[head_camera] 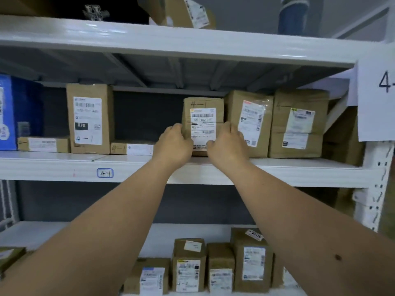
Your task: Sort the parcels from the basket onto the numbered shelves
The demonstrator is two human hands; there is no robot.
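The parcel [203, 124] is stood upright, long axis vertical, on the shelf [277, 167] marked 4-1, just behind its front edge and touching the taller box [249, 122] on its right. It is held between both hands, the left hand [174, 144] curled on its left side and the right hand [227, 144] on its right, equally near. A gap is left along the shelf towards its left end.
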